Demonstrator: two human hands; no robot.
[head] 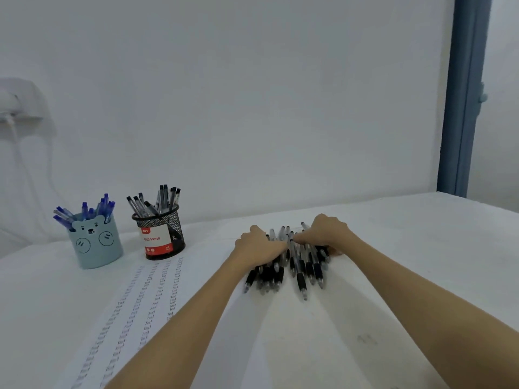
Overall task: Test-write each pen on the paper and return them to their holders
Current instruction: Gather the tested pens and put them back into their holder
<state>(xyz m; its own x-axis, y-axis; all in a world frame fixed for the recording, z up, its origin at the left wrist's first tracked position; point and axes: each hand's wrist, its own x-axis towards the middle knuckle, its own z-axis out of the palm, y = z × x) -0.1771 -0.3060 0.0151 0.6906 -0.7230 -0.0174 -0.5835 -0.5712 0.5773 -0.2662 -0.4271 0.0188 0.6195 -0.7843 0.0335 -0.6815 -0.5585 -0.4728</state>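
Note:
A heap of several black-grip pens (302,265) lies on the white table, right of centre. My left hand (257,244) rests on the heap's left side with curled fingers over the pens. My right hand (327,230) covers the right side, fingers curled down onto the pens. A sheet of paper (134,310) with columns of written test marks stretches from the holders toward the near edge. At the back left stand a light-blue bear holder (95,244) with blue pens and a black mesh holder (163,234) with black pens.
A white wall runs behind the table. A blue post (463,108) stands at the back right corner. A white socket with a cable (14,108) hangs on the wall at far left. The table surface (407,248) extends right of the pens.

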